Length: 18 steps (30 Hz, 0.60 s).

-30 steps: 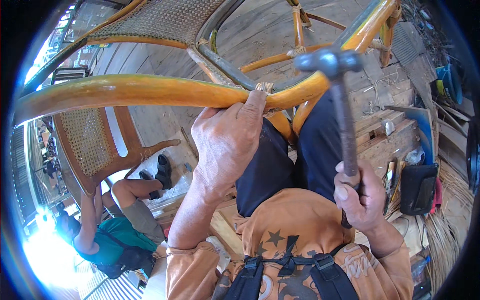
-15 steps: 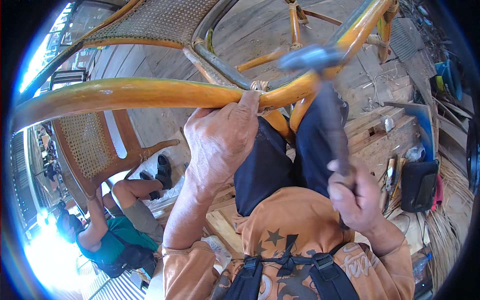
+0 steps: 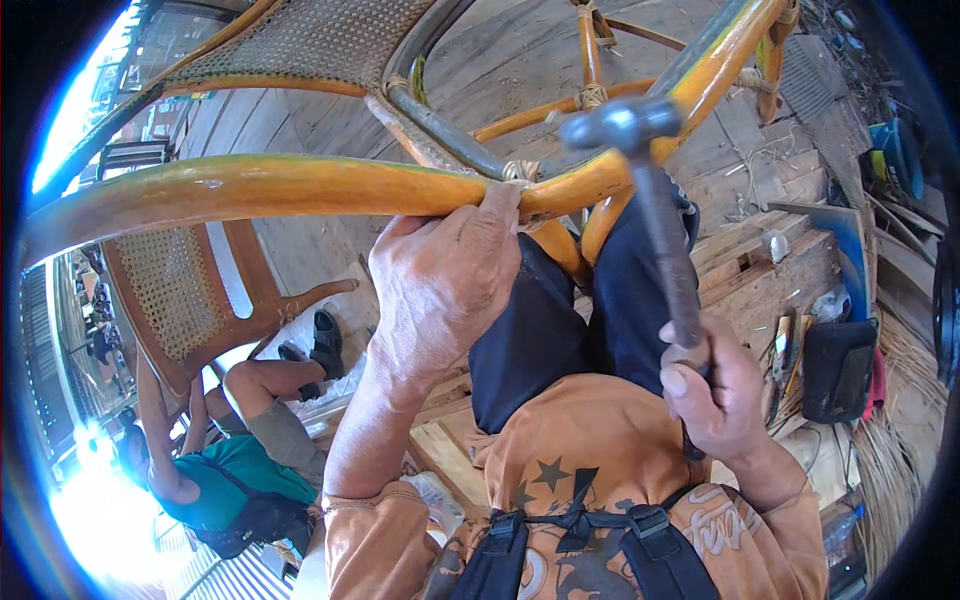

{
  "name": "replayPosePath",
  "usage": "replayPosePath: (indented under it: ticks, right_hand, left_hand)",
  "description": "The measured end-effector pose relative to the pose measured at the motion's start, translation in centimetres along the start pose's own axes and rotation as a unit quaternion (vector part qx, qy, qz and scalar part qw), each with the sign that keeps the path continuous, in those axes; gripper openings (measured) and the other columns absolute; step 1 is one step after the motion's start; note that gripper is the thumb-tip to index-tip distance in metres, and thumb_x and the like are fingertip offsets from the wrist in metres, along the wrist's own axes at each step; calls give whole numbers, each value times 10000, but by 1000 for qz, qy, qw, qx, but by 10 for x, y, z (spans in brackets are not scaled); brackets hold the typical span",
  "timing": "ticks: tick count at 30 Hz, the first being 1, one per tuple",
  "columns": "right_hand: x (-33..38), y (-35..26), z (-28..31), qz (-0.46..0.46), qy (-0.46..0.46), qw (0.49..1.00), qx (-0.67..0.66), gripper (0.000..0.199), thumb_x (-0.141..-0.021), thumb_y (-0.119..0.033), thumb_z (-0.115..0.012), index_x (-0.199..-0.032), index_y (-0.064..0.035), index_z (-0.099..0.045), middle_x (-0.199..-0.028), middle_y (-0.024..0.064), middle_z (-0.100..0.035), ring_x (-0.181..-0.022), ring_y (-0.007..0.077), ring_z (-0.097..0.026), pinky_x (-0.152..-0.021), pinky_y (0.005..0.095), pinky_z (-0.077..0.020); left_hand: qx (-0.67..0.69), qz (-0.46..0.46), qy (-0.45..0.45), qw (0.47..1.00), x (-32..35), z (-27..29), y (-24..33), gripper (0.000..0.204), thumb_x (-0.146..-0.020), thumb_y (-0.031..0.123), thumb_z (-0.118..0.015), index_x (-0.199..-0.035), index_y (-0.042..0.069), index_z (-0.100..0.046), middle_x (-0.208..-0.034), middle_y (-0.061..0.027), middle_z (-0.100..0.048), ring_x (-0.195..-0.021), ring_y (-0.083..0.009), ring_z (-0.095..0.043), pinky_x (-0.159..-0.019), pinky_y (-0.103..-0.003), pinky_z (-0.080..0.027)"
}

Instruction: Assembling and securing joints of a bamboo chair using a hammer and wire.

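Note:
My left hand (image 3: 445,265) is closed on the underside of a thick, glossy rattan pole (image 3: 270,190), its thumb lying up against the pole near a bound joint (image 3: 520,172). The pole belongs to a rattan chair frame with a woven cane panel (image 3: 310,42) at the upper left. In my right hand (image 3: 715,385) is the dark handle of a hammer (image 3: 665,230). Its metal head is raised toward the right part of the frame, overlapping the pole in view; whether they touch I cannot tell. My left fingertips are hidden, so anything small under them cannot be seen.
At the left, another person (image 3: 235,490) in a green top sits by a brown chair with a cane back (image 3: 175,290). To my right are wood planks (image 3: 755,265), a black pouch (image 3: 838,370), hand tools (image 3: 785,350) and loose cane strands (image 3: 895,480).
The hammer, blurred before, shows sharply now, its head slightly shifted and its handle tilted a little differently. My left hand stays in place. The other person's arm has come up at the brown chair.

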State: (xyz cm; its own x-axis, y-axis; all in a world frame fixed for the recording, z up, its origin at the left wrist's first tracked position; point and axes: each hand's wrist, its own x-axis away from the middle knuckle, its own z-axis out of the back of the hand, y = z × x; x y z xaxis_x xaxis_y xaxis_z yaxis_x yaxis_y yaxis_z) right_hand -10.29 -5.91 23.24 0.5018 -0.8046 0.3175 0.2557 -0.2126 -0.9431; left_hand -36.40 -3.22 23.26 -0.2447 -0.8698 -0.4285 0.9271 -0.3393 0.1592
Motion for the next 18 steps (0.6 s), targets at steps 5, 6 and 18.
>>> replayPosePath:
  ticks: [5, 6, 18]
  right_hand:
    - [-14, 2, -6, 74, -11, 994, 82, 292, -876, -170, -601, -1089, 8, -509, -686, 49, -514, -573, 130, -492, -558, 284, -434]
    - [-13, 1, -6, 75, -10, 994, 82, 292, -876, -170, -601, -1089, 8, -509, -686, 49, -514, -573, 130, -492, -558, 284, -434]
    - [-3, 3, -1, 8, 6, 1000, -13, 317, -845, -168, -634, -1064, 24, -510, -672, 36, -495, -572, 118, -467, -544, 262, -414]
  left_hand:
    - [-1, 8, -13, 1000, 0, -1, 0, 281, -699, 24, -660, -979, 37, -633, -678, -35, -614, -632, -198, -637, -616, -312, -500]
    - [4, 13, -24, 1000, -1, 0, 1, 276, -706, 28, -660, -980, 38, -633, -693, -40, -620, -625, -202, -632, -615, -314, -501]
    - [283, 328, 446, 784, -19, 26, -36, 420, -909, 394, -535, -1072, 7, -524, -771, -69, -590, -728, -169, -589, -713, -329, -492]
